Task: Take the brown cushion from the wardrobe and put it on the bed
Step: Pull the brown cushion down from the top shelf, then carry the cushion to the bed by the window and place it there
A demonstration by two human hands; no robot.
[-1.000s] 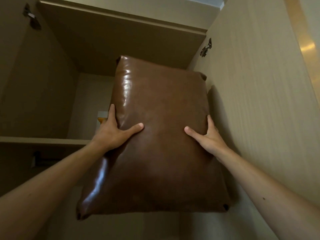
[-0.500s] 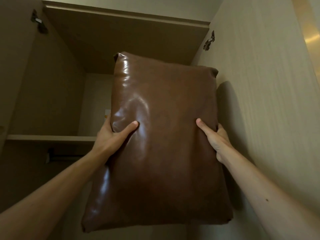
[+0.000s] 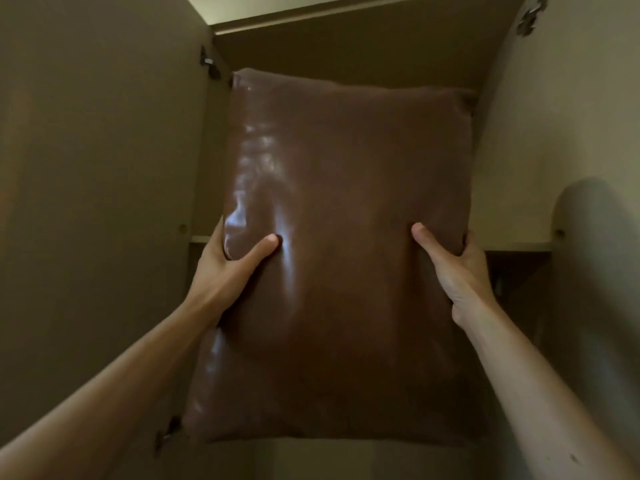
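Up inside the open wardrobe (image 3: 104, 168), seen from below, one dim compartment fills the view: a dark side panel on the left, a paler panel on the right and a top board overhead. One shelf (image 3: 516, 246) crosses the back, its pale front edge showing on either side of what is held in front of it.

One brown cushion (image 3: 346, 237) is the largest loose thing in view. It is rectangular, glossy like leather, and held upright with its long sides vertical, in front of the shelf edge and between the two side panels. Its top edge lies just under the top board; its bottom edge hangs free, resting on nothing. Highlights run down its left half.

Two bare forearms rise from the bottom corners. The left hand (image 3: 228, 268) clamps the cushion's left edge about halfway up, thumb pressed into the front face, fingers wrapped round behind and out of sight. The right hand (image 3: 453, 265) grips the right edge at the same height in the same way, thumb on the front, fingers curled round the side. Both hands are closed on the cushion, and the surface dents under each thumb.

Three metal hinges show: one (image 3: 207, 64) at the upper left, one (image 3: 530, 15) at the upper right, one (image 3: 166, 436) at the lower left. Two small round fittings sit level with the shelf, one (image 3: 181, 227) on the left panel, one (image 3: 559, 233) on the right.
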